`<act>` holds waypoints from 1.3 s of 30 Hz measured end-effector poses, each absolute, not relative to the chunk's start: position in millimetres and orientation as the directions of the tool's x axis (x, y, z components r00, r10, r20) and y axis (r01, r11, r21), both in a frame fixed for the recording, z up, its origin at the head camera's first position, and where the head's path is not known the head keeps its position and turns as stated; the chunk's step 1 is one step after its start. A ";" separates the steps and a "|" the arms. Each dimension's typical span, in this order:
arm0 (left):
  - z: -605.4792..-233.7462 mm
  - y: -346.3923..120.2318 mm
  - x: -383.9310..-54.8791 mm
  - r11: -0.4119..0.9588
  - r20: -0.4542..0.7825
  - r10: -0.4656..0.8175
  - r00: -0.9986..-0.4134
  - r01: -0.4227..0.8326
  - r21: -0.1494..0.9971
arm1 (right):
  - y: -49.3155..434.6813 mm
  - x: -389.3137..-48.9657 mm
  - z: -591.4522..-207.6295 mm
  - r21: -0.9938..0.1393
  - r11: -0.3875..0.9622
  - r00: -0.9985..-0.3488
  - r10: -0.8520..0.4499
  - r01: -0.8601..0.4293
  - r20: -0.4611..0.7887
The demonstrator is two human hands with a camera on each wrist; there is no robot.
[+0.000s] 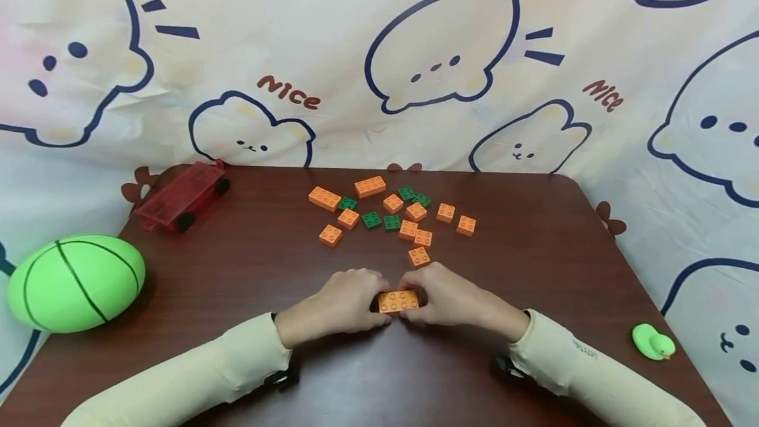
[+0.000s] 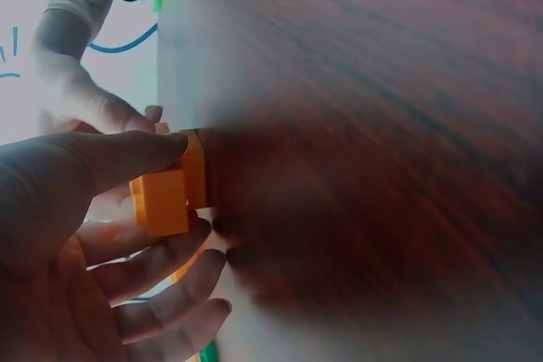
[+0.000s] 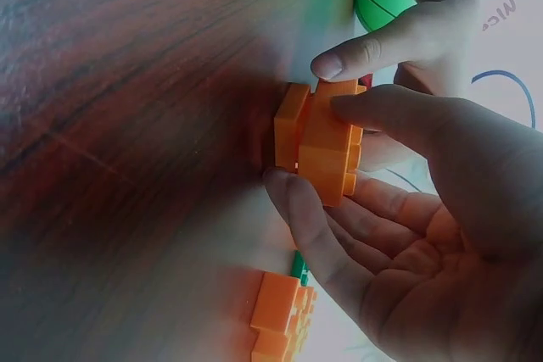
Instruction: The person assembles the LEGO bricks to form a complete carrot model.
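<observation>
One dark-brown wood-grained worktop point(image 1: 255, 275); near its middle, left hand point(image 1: 350, 300) and right hand point(image 1: 450, 295), pinching opposite ends of one rectangular orange plastic eight-stud brick point(image 1: 398, 302), directly over another orange plastic brick point(image 3: 289, 120); beyond, small green studded bricks point(image 1: 392, 223).

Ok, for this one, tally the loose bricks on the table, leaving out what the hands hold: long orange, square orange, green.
Long orange bricks: 2
Square orange bricks: 9
Green bricks: 5
Total: 16
</observation>
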State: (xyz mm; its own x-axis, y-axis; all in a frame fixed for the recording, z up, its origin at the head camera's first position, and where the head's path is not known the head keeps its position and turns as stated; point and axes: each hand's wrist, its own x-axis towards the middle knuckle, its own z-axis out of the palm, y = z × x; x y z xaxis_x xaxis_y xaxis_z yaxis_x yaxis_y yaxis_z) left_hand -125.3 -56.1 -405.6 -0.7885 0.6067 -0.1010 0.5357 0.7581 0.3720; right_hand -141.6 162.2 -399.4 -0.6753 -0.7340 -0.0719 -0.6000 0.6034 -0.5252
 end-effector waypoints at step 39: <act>-413.7 -56.2 -133.4 0.763 -0.089 0.601 -0.794 0.537 0.360 | 156.5 -145.5 -396.1 -0.523 0.608 -0.671 -0.736 -0.597 -0.090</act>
State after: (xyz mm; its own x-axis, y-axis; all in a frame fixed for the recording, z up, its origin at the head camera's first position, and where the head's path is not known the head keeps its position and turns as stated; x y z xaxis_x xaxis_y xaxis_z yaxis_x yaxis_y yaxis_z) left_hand -133.4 -56.2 -413.7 -0.7943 0.6010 -0.0886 0.5370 0.7628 0.3601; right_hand -145.5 156.5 -396.1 -0.6710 -0.7360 -0.0898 -0.5973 0.6083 -0.5226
